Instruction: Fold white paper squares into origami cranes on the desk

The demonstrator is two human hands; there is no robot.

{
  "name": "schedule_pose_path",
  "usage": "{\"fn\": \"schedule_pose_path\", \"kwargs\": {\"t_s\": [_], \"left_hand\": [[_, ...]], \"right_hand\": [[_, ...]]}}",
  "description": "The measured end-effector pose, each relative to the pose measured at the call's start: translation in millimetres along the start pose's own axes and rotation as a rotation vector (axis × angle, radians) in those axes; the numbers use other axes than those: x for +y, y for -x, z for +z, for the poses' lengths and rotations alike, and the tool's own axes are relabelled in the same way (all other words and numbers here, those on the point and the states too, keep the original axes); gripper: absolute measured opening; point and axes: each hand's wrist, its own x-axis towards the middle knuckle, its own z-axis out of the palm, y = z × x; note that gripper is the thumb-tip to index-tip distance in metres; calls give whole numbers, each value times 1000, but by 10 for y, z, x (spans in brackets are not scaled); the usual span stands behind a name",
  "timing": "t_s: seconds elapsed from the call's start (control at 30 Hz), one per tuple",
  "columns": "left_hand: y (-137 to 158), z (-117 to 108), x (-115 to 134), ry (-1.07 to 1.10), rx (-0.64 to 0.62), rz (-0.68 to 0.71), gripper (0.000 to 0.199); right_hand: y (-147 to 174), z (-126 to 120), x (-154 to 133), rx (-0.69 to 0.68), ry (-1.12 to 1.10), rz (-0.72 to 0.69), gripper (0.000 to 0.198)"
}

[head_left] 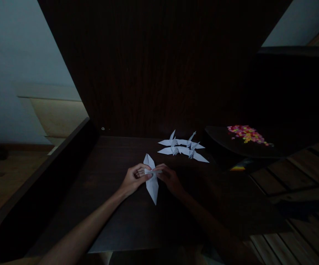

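Observation:
Between my hands is a white folded paper (152,188), long and pointed at both ends, with a split at its far tip. My left hand (135,178) grips its middle from the left, thumb on top. From the right, my right hand (171,179) pinches a raised fold at the same middle part; its fingertips are partly hidden in the dark. Just beyond, to the right, several white origami cranes (182,150) lie close together in two rows, wings spread.
The dark wooden desk (115,221) has a raised side board (46,184) at left and a tall back panel (148,66). A dark rounded shelf at right bears a pile of small pink, red and yellow pieces (247,134). Wooden slats (308,169) lie at far right.

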Motion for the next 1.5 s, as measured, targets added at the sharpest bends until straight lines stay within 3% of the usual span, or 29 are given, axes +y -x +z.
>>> {"fn": "schedule_pose_path", "kwargs": {"t_s": [0.17, 0.3, 0.43, 0.5, 0.6, 0.67, 0.73, 0.83, 1.13, 1.27, 1.4, 1.5], "left_hand": [[-16, 32, 10, -123, 101, -9, 29], [-14, 29, 4, -168, 98, -3, 33], [-15, 34, -30, -103, 53, -23, 30], [-14, 40, -49, -18, 36, -65, 51], [-10, 48, -60, 34, 39, -111, 85], [-11, 49, -53, 12, -3, -131, 77], [-18, 46, -45, -28, -55, -127, 52], [-40, 32, -48, -106, -33, -62, 32], [-72, 22, -64, -111, 42, -51, 35], [-58, 38, -87, -37, 161, -82, 41], [-47, 37, -94, -124, 178, 57, 27], [-41, 36, -86, -165, 149, 93, 24]], "right_hand": [[13, 20, 3, 56, 41, 8, 23], [13, 35, -13, 88, 56, 49, 21], [-10, 46, 14, 132, -120, 134, 30], [-21, 40, 23, 147, -183, 166, 38], [-24, 22, 6, 126, -121, 193, 32], [-19, 11, -18, 110, -44, 201, 27], [-12, 4, -40, 119, 10, 200, 26], [-1, 2, -68, 117, 48, 195, 24], [38, 87, -23, 95, 1, 164, 21], [71, 141, 38, 149, -42, 82, 42], [82, 107, -6, 111, 163, -4, 13], [76, 68, -52, 118, 255, -57, 10]]}}
